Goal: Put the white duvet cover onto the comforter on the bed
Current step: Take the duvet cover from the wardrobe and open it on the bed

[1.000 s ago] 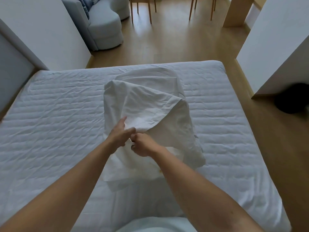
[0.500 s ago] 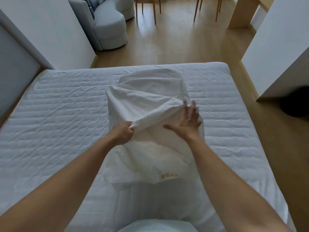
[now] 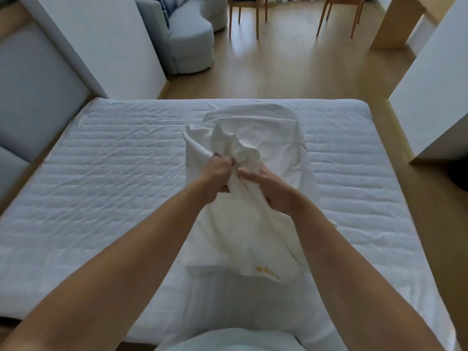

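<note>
Both bare forearms reach forward over the bed [image 3: 106,188], meeting above its middle. Left hand [image 3: 218,171] is a fist, its grip closed round a gathered wad of the white duvet cover [image 3: 274,140]; right hand [image 3: 267,186] sits just beside it, fingers curled round the same cloth, also a closed grip. Cloth rises in a crumpled peak above the knuckles, while the rest of the cover lies on the quilted bed surface, its near edge bearing a yellow mark [image 3: 267,272]. Half a second ago the right hand lay flat and spread on the cover and the fold was smooth; now it has clenched and the fold is bunched
</note>
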Motion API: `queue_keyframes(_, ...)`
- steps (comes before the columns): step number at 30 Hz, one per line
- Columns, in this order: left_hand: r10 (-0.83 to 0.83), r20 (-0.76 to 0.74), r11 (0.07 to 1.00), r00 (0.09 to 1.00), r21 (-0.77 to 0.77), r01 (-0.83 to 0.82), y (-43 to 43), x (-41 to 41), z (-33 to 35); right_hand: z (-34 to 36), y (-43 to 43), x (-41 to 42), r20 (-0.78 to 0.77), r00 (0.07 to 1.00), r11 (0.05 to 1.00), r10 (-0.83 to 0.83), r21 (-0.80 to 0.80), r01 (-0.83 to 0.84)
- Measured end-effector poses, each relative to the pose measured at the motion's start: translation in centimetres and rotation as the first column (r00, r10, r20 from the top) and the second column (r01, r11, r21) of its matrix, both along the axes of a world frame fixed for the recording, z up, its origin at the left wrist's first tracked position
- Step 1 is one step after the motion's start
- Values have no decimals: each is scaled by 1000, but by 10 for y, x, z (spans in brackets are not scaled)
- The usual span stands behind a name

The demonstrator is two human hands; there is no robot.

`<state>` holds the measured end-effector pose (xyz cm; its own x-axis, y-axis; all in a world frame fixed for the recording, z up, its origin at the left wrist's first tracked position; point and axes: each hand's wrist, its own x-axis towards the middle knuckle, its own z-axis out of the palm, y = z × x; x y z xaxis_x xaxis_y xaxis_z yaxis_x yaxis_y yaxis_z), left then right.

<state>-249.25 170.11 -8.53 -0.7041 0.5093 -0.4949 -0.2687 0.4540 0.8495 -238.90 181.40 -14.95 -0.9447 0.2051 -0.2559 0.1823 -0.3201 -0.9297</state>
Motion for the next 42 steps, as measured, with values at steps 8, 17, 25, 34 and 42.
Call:
queue_keyframes(8, -571, -249, 821, 782, -166, 547, -35, -43, 30, 9, -50, -3, 183, 876, 523, -447, 848, 90)
queue_keyframes(17, -841, -482, 450, 247, -368, 814, -100, -167, 88, 162, -141, -47, 258, 911, 367, -322, 921, -132)
queue_keyframes(25, -909, -311, 316, 279, -77, 946, -169, -193, 104, 199, -224, -75, 88, 918, 322, -386, 946, 45)
queue_keyframes(34, -488, -796, 620, 359, -27, 784, -273, -201, 163, 199, -304, -96, -140, 901, 514, -411, 780, 356)
queue_keyframes(42, -292, -924, 778, 248, -78, 623, -400, -194, 199, 148, -403, -98, 151, 963, 828, -225, 550, 108)
